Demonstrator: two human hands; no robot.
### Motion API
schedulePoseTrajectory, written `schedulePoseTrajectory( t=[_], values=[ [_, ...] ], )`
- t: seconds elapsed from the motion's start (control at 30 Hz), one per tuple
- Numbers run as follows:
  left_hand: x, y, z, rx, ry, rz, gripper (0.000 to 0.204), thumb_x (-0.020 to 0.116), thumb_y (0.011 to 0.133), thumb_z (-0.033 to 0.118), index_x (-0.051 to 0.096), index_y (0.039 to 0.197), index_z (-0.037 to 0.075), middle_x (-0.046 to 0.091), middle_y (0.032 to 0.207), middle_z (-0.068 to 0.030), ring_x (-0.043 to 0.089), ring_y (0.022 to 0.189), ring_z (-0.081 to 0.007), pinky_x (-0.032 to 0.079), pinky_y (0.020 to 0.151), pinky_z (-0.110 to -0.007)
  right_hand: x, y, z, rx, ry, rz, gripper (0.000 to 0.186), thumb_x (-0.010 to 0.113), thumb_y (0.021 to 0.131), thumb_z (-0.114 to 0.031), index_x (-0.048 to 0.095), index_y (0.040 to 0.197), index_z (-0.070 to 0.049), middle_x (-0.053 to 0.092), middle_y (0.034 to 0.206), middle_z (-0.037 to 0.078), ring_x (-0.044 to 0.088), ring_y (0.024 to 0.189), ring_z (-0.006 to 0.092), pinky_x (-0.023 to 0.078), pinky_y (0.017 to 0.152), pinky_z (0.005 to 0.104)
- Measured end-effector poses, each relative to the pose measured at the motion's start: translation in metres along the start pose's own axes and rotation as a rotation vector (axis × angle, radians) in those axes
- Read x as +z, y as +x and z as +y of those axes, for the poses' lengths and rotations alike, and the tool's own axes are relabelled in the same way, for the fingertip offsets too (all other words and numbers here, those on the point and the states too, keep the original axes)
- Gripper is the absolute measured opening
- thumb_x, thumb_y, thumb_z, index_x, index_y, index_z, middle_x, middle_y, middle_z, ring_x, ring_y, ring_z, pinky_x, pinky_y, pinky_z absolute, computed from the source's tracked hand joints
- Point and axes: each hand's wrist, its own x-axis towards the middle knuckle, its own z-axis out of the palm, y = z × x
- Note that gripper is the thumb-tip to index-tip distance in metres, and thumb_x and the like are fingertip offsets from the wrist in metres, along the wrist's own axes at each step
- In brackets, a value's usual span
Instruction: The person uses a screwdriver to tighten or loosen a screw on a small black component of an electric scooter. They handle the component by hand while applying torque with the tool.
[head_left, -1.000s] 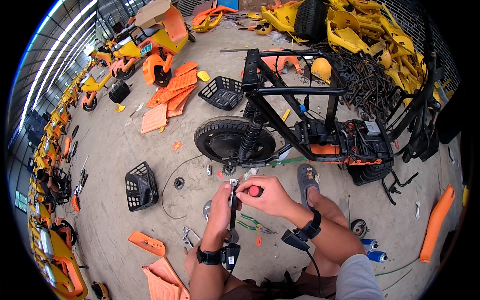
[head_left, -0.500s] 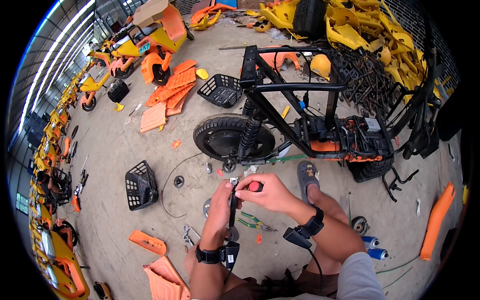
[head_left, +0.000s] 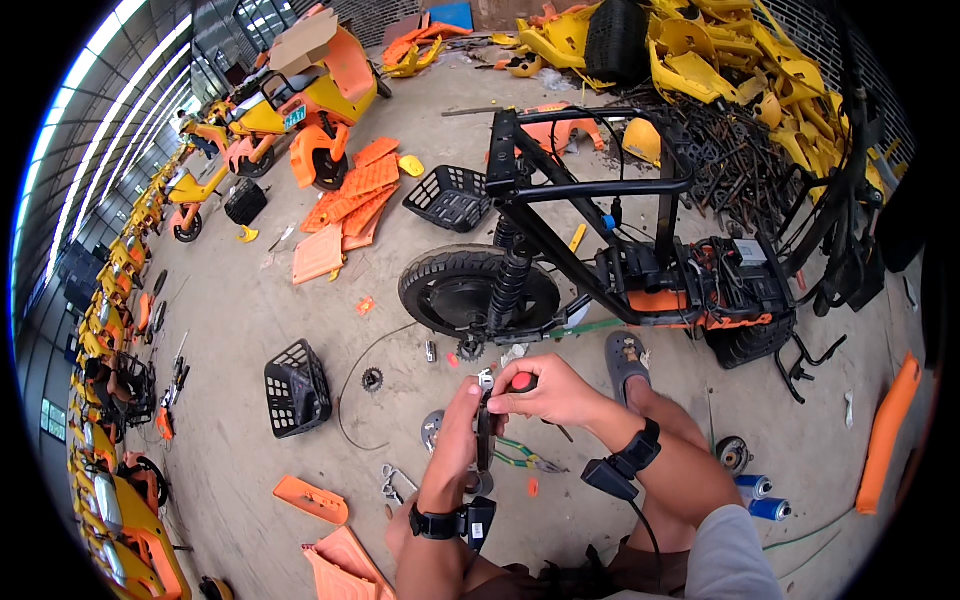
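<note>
In front of me, my left hand (head_left: pixel 459 428) is closed around a dark, narrow part (head_left: pixel 485 445) with a silver metal end (head_left: pixel 486 380) at its top. My right hand (head_left: pixel 550 390) is closed on a tool with a red-and-black handle (head_left: pixel 523 382). Its thumb and fingertips meet at the upper part of the dark piece, and a thin dark shaft shows below that hand. Green-and-yellow-handled pliers (head_left: pixel 528 456) lie on the floor just beneath my hands. Fingers hide much of both held things.
A stripped black motorbike frame (head_left: pixel 590 190) with its rear wheel (head_left: pixel 480 290) stands ahead. Black baskets (head_left: pixel 297 388), a small sprocket (head_left: pixel 372 379), blue spray cans (head_left: pixel 768 508) and orange panels (head_left: pixel 318 256) lie around. Yellow scrap (head_left: pixel 690 60) is heaped at the back right.
The whole view has shifted slightly, so the surroundings sit a little further right and lower. Both hands keep their holds, close together at the dark part.
</note>
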Motion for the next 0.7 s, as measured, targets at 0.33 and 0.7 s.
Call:
schedulePoseTrajectory(
  t=[0.33,0.7],
  values=[
    [-0.005,0.002,0.007,-0.174,-0.537,-0.045,0.053,0.032,0.102,0.048,0.057,0.104,0.001,0.059,0.074,-0.0125,0.057,0.064,-0.0232,0.047,0.062,-0.035,-0.008,0.001,-0.003,-0.063,-0.129,0.338,0.023,0.077,0.086,-0.016,0.065,0.095,0.001,0.064,0.074,0.004,0.061,0.059,0.0123,0.048,0.054,0.0244],
    [-0.031,-0.009,0.011,-0.113,-0.729,-0.037,0.041,0.048,0.093,0.041,0.055,0.105,0.002,0.055,0.077,-0.0144,0.054,0.065,-0.0274,0.047,0.064,-0.040,-0.072,-0.018,-0.023,-0.344,0.385,0.932,0.042,0.040,0.095,-0.025,0.050,0.126,0.002,0.069,0.086,0.019,0.065,0.077,0.0201,0.051,0.074,0.0288]
  ],
)
